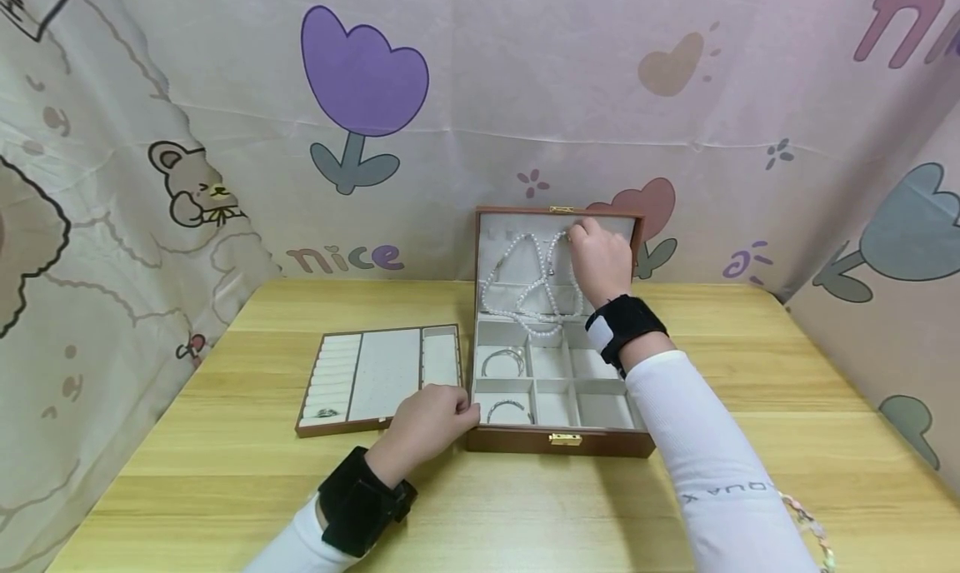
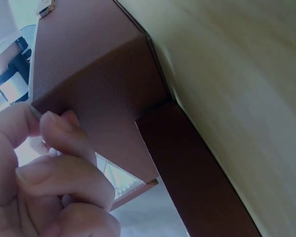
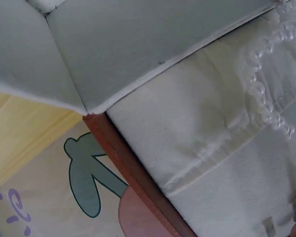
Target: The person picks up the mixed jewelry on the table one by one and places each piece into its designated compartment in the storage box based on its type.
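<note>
A brown jewelry box [image 1: 562, 444] stands on the table with its lid raised. White pearl necklace strands [image 1: 525, 306] hang in loops down the lid's pale lining and reach the compartments; pearls [image 3: 266, 106] also show in the right wrist view. At the lid's upper right, my right hand [image 1: 602, 261] pinches the pearl necklace beside the small hooks [image 3: 269, 226]; its fingertips are mostly hidden. My left hand [image 1: 429, 427], fingers curled, grips the box's front left corner, thumb and finger at the rim [image 2: 35, 106] in the left wrist view.
Left of the box lies a shallow brown tray [image 1: 386, 373] with ring rolls and a small silvery piece [image 1: 327, 412]. Two bracelets [image 1: 504, 355] sit in the box's left compartments. A pastel bead string [image 1: 813, 527] lies by the right sleeve. Printed cloth [image 1: 480, 73] hangs behind the table.
</note>
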Tool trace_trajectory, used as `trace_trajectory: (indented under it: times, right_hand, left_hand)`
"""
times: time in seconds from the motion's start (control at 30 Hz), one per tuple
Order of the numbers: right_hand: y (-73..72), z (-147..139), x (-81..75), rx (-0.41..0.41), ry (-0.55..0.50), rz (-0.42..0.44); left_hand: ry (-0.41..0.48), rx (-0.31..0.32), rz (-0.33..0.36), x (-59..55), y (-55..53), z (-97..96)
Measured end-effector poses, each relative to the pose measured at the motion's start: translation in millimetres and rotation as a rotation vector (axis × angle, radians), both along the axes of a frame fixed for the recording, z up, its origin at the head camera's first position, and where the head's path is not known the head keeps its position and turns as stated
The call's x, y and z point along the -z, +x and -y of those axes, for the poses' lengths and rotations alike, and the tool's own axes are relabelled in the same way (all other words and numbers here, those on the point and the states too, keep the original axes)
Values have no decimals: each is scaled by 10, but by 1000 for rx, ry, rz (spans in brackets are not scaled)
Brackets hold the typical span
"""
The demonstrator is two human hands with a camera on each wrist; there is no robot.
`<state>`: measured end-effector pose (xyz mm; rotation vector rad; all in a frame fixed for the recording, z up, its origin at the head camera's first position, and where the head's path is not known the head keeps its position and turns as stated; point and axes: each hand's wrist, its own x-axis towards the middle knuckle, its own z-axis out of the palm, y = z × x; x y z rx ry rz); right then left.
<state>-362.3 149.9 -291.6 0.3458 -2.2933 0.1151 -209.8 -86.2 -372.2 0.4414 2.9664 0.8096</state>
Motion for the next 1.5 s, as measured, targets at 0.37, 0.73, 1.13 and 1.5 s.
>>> trace_trajectory:
  times: [0.37, 0.73, 1.13, 1.5]
  right_hand:
    - [57, -41, 5, -22, -27, 68]
    - [265, -162, 58, -30, -26, 222]
    - [665, -296, 174, -43, 7, 428]
    - [972, -302, 132, -25, -18, 621]
  left_hand:
    - [9, 1, 4, 13, -2, -7]
    - [12, -1, 16, 39, -18, -4]
    - [-5, -7, 22, 11, -50, 10]
    - [-20, -7, 34, 12, -74, 14]
